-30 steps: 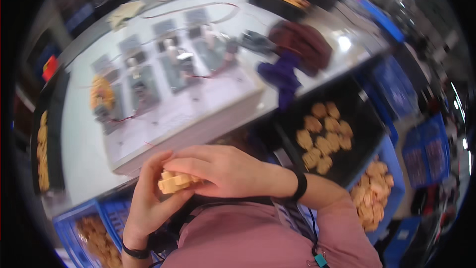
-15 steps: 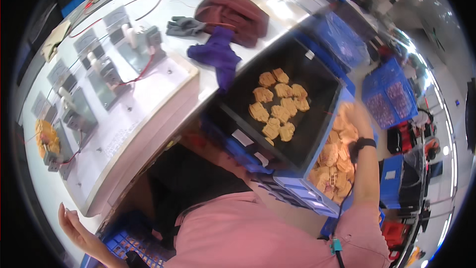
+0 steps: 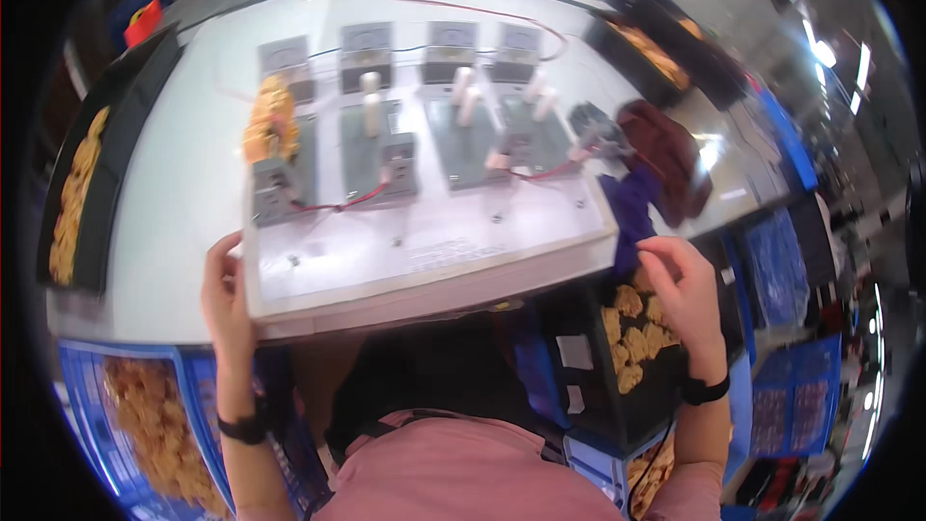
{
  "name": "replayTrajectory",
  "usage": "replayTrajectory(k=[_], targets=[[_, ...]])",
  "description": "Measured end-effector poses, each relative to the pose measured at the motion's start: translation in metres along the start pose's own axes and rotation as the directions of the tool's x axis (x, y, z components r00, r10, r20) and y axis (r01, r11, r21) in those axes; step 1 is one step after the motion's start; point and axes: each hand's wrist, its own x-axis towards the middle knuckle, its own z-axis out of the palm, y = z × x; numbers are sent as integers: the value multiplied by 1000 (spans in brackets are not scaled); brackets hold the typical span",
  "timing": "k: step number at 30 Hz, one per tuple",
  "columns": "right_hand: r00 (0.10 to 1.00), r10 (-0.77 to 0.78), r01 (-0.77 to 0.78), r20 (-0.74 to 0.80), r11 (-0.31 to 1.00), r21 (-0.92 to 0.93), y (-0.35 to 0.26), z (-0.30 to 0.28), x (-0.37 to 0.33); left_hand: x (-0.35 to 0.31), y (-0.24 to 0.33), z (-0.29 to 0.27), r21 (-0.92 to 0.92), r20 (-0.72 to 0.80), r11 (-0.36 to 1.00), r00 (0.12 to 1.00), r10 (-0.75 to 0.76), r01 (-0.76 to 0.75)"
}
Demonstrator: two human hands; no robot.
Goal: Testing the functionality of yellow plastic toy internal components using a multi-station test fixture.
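Observation:
My left hand (image 3: 228, 301) is beside the left front corner of a white fixture board (image 3: 434, 275), fingers loosely bent and apart, seemingly touching its edge. My right hand (image 3: 687, 294) hovers over the near-right black tray (image 3: 579, 415), close to a purple cloth (image 3: 629, 212). Its fingers are half bent with a gap from the thumb, and no held thing shows. On the board stand several grey stations with white pegs. The leftmost one carries a yellow-orange moulded piece (image 3: 270, 121). Several tan moulded pieces (image 3: 634, 342) lie in the black tray, partly hidden by my right hand.
A long black tray (image 3: 123, 135) of tan pieces lies at the table's left. Blue crates (image 3: 183, 367) with more pieces flank me below the table. A maroon cloth (image 3: 666, 159) and another black tray (image 3: 617, 53) sit at the right. Red wires (image 3: 540, 174) run along the stations.
My view has swung from the right side to face the board. My right hand has left the blue bin of pieces and come up by the purple cloth. My left hand now meets the board's edge.

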Motion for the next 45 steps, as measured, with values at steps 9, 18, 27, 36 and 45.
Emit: replayTrajectory(k=[9,18,27,36,45], targets=[[845,-521,422,124,790,445,-150,125,62,-11,12,-24,-63,166,998,986,15,-5],[817,-554,434,163,775,459,-196,185,62,1,15,-13,92,85,989,991,107,-115],[771,-635,604,40,751,267,-206,207,57,-1,14,-13,225,59,954,980,188,-197],[810,-582,521,69,769,370,-205,211,57,-1,12,-11,216,38,951,975,220,-223],[808,-588,539,39,763,357,-206,210,56,0,14,-11,223,32,946,972,232,-233]])
